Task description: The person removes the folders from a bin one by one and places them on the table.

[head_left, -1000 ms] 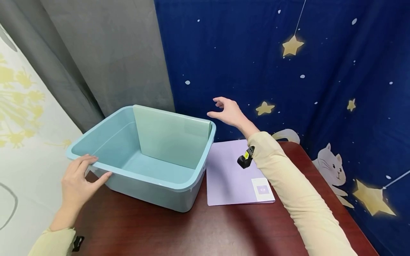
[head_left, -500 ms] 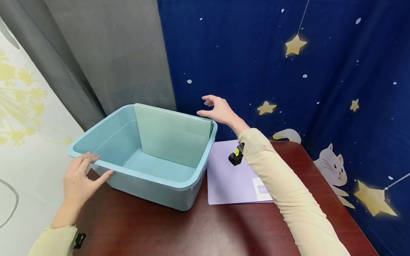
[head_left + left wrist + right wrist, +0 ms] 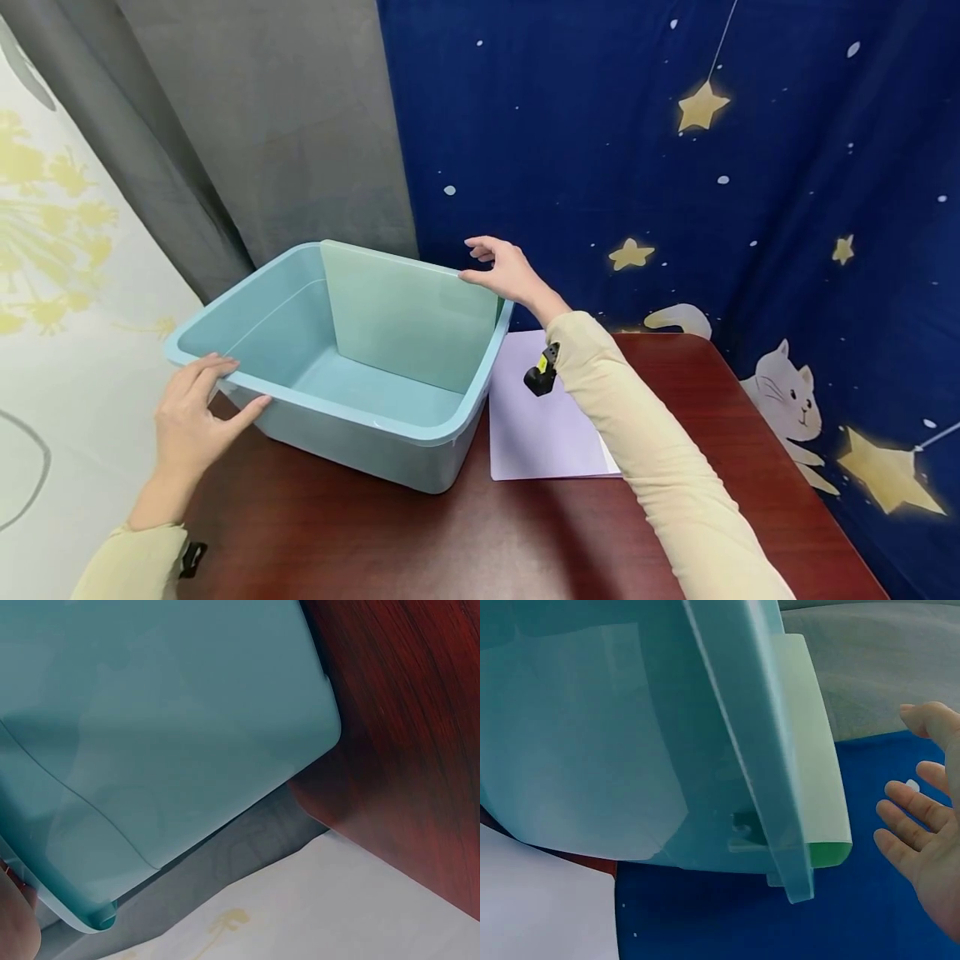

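Observation:
A light blue plastic basin [image 3: 345,417] stands on the table. Inside it, a pale green folder [image 3: 405,321] stands on edge along the far wall, its top level with the rim. My left hand [image 3: 187,408] grips the near left corner of the rim, fingers over the edge and thumb outside. Above the folder's right top corner is my right hand [image 3: 506,271], thumb and fingers spread apart. In the right wrist view this hand [image 3: 930,832] is beside the folder's spine [image 3: 817,750], with a gap between them and nothing held.
A purple folder [image 3: 532,417] lies flat on the dark red wooden table [image 3: 360,542], right of the basin and partly under my right forearm. A grey curtain [image 3: 285,125] and a blue star-patterned curtain [image 3: 570,150] hang behind the table.
My right hand has moved left and then down toward the green folder's top right corner. My left hand keeps its grip on the basin's rim. The head view has shifted slightly.

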`<control>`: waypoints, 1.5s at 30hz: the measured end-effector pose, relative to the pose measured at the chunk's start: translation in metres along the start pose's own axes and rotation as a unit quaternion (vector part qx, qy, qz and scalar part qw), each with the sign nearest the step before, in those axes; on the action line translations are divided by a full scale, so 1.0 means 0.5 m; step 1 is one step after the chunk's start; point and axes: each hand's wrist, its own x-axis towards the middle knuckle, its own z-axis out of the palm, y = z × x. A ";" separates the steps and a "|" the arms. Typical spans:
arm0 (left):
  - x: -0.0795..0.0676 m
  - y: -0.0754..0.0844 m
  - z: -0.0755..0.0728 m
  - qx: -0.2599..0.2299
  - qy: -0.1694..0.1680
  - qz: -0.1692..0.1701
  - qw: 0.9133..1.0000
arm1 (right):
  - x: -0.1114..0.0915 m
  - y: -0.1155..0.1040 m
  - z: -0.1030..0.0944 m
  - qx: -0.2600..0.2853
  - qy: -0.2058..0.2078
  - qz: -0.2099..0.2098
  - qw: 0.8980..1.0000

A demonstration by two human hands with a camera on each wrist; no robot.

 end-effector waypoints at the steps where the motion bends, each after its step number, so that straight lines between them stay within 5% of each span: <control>1: 0.000 0.000 0.000 -0.001 -0.001 -0.001 1.000 | 0.000 0.001 0.002 0.001 -0.001 -0.002 1.000; 16: 0.003 0.006 0.004 -0.011 0.013 0.003 1.000 | 0.000 0.014 0.033 -0.006 -0.014 0.012 1.000; 34: -0.004 0.003 0.002 -0.006 0.015 0.001 1.000 | 0.014 0.033 0.074 -0.107 -0.023 -0.017 0.994; 45: -0.005 0.008 0.000 -0.003 0.008 -0.001 1.000 | 0.005 0.030 0.083 -0.066 0.001 0.002 0.998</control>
